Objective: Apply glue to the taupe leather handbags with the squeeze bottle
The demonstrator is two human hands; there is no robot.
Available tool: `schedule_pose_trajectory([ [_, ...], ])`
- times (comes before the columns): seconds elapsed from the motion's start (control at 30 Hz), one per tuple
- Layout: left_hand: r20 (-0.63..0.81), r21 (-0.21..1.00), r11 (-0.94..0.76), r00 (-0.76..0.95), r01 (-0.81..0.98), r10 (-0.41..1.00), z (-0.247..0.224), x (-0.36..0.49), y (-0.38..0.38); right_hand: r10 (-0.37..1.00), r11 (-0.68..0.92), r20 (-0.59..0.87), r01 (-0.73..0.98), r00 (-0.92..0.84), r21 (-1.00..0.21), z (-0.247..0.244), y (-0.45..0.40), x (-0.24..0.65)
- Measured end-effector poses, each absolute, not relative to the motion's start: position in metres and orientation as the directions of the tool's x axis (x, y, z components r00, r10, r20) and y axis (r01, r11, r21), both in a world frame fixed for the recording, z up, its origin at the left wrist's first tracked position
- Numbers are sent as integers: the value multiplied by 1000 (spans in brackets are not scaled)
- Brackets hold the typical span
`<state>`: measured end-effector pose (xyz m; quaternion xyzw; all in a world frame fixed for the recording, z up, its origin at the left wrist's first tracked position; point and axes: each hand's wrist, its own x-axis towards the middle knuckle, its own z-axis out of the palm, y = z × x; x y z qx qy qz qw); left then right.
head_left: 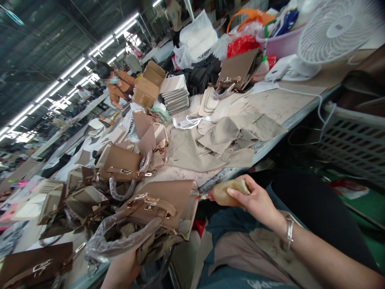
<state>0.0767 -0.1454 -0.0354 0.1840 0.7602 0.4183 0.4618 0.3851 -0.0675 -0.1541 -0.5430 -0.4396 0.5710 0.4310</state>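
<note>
While the right hand (255, 197) wraps its fingers round a cloudy amber bottle (224, 193), red nozzle (210, 196) near a smooth brown handbag (173, 194) with plastic-wrapped handle (128, 241) at the pale worktable (288, 105), the left hand (128, 261) is beneath, beside crumpled olive fabric (158, 248), its hidden grip impossible to tell.

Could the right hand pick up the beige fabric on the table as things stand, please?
Probably not: the right hand is holding a bottle, though the way to the fabric looks open.
</note>
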Motion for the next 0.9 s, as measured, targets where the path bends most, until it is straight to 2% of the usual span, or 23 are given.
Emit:
schedule_pose_trajectory([
  [0.1,-584,781,615,-474,-106,659,-36,70,-145,948,-296,-292,-14,-128,-955,-152,-72,385],
  [0.2,-542,815,572,-476,-94,693,-35,70,-145,959,-272,-271,1,-87,-962,-153,-72,384],
  [0.3,-559,801,589,-482,-105,674,-31,75,-142,967,-252,-251,-47,-39,-967,-154,-69,383],
  [0.47,-579,785,606,-500,-128,644,-25,83,-137,933,-326,-306,-91,-188,-941,-153,-73,377],
  [0.57,-597,780,602,-491,-170,635,-23,88,-135,939,-321,-312,-46,-146,-946,-155,-72,374],
  [0.7,-655,741,619,-478,-259,585,-18,89,-130,974,-224,-225,38,-9,-974,-159,-64,375],
  [0.9,-667,740,615,-413,-272,620,0,91,-104,998,-44,-53,197,-39,-979,-159,-63,377],
])
